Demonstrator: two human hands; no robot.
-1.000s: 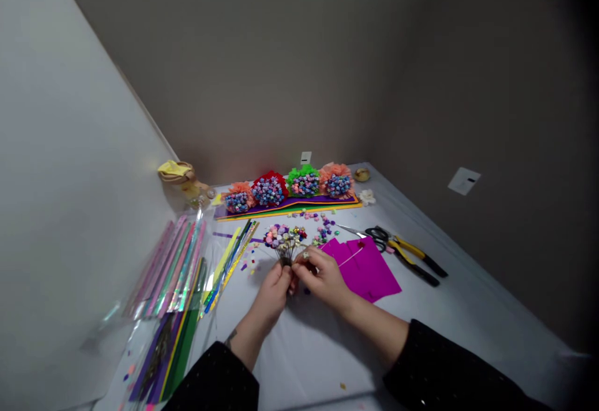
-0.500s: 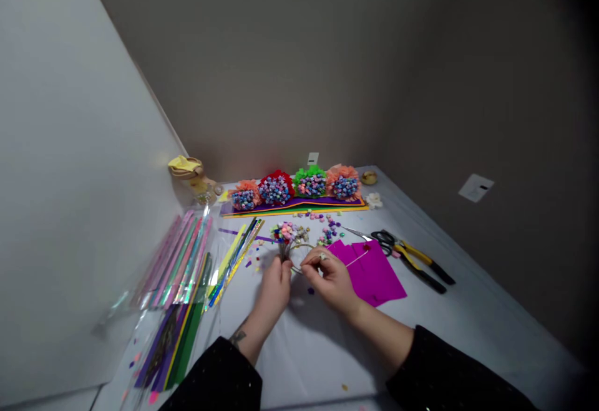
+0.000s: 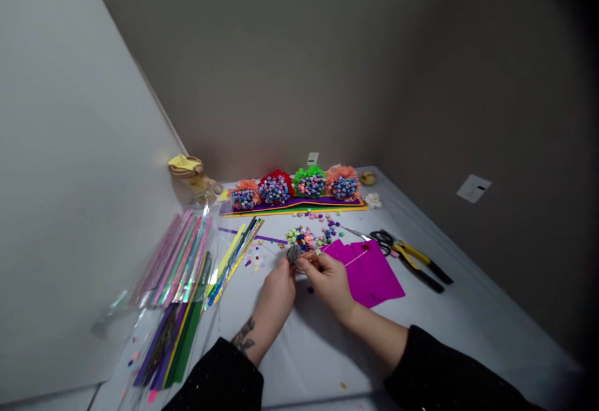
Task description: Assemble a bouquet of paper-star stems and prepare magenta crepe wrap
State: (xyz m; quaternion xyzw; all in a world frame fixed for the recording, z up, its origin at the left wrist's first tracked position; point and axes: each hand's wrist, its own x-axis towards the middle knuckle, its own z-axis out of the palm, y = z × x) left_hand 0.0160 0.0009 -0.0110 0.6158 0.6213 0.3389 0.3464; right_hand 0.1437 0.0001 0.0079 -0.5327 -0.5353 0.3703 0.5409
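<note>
Grey wire stems (image 3: 293, 254), bunched under multicol. bead heads (image 3: 302, 237), stood approx. mid-table, nearer the far edge than the near. We had the L hand (image 3: 277, 289) closed round the stems, fingers curled in, thumb up against them. Our R hand (image 3: 330, 281) was right alongside, thumb & index drawn close at the stems' R side; we couldn't tell whether they'd pinched a stem, a thin wire or nothing.

Technique, as we judged it: best to keep L grip firm and low, just under the heads, so stems stayed parallel and heads level; R to work w/ fingertips only, light, one wire at a time, no tugging, since thin wire prob. kinks easily. R wrist was better kept off the magenta sheet (image 3: 377, 277), which lay just beyond it toward the table's R edge.

Hard to make out: lower stem ends, hidden in L fist; most R fingers, folded under the palm. Heads overlapped w/ loose beads (image 3: 331, 229) behind, so we couldn't say exactly where bunch stopped & scatter began. Scissors (image 3: 386, 241) partly covered by pliers (image 3: 421, 264) nr. the R edge. Glare on the clear sleeve (image 3: 175, 267) by the L edge blurred the strips inside. Both forearms cut off by dark cuffs; table's near L corner unclear under plastic.
</note>
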